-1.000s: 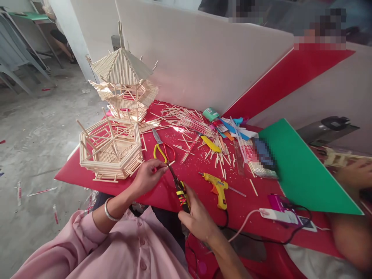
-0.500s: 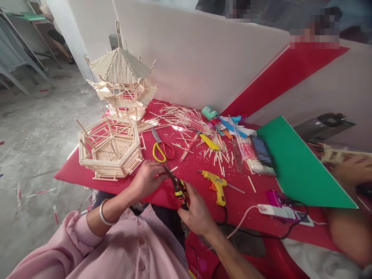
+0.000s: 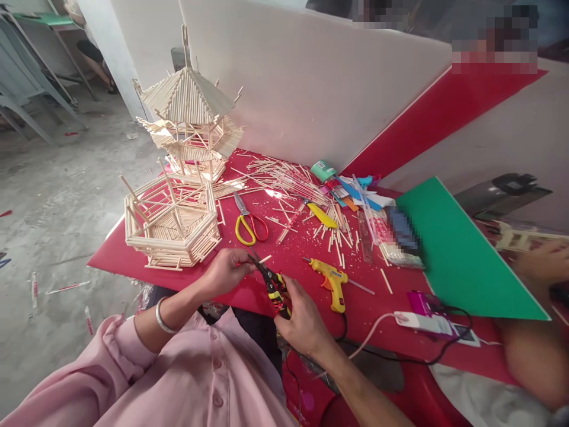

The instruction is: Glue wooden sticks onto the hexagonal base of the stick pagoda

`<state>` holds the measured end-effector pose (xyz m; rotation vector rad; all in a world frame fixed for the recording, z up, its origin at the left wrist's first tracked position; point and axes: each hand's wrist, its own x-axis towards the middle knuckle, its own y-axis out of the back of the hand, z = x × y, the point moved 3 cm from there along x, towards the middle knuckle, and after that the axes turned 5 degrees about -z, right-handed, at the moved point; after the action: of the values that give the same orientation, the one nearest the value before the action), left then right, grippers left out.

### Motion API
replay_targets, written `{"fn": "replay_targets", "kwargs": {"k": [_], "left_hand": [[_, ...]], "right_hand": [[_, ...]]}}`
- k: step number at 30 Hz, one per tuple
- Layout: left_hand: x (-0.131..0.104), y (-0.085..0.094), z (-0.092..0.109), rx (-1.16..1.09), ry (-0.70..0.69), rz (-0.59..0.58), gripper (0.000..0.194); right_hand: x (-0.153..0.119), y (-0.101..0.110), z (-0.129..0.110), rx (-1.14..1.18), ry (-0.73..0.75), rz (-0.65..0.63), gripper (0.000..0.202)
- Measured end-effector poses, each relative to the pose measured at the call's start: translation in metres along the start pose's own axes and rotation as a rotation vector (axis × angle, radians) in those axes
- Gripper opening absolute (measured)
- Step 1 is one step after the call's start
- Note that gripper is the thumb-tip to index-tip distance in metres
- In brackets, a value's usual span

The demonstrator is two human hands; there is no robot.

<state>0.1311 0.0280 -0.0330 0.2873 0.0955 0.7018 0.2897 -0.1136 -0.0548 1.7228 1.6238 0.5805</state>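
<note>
Beside your left hand's (image 3: 227, 273) fingertips, pinched together around something too small to make out, the pliers' (image 3: 272, 281) blades stand parted; your right hand (image 3: 306, 323) grips their handles. Just beyond lies a short stick (image 3: 265, 260).

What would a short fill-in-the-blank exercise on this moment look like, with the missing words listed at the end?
The handles of the black-and-yellow hand tool are gripped by the person's ____ hand.
The two handle loops of the scissors are yellow and ____.
The glue gun lying on the tabletop has a ____ body.
The large flat board beyond the power strip is ____.

Missing words: right; red; yellow; green.
</note>
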Motion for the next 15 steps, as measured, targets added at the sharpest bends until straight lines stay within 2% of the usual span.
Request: {"fn": "replay_targets", "kwargs": {"k": [4, 8, 10, 13, 15], "left_hand": [[0.0, 0.0, -0.008, 0.001, 0.044, 0.032, 0.023], [0.0, 0.002, -0.005, 0.067, 0.039, 0.033, 0.025], [0.0, 0.001, -0.001, 0.102, -0.037, 0.043, 0.026], [0.0, -0.001, 0.005, 0.133, -0.242, 0.071, 0.03], [-0.001, -0.002, 0.004, 0.17, -0.314, 0.112, 0.032]], "right_hand": [[-0.002, 0.0, -0.001, 0.106, -0.029, -0.064, 0.079], [-0.011, 0.007, -0.003, 0.367, -0.085, -0.141, 0.074], [-0.017, 0.005, -0.002, 0.545, -0.162, -0.218, 0.066], [-0.027, -0.005, -0.001, 0.95, -0.264, -0.436, 0.06], [-0.029, -0.007, -0.001, 1.056, -0.317, -0.48, 0.055]]}}
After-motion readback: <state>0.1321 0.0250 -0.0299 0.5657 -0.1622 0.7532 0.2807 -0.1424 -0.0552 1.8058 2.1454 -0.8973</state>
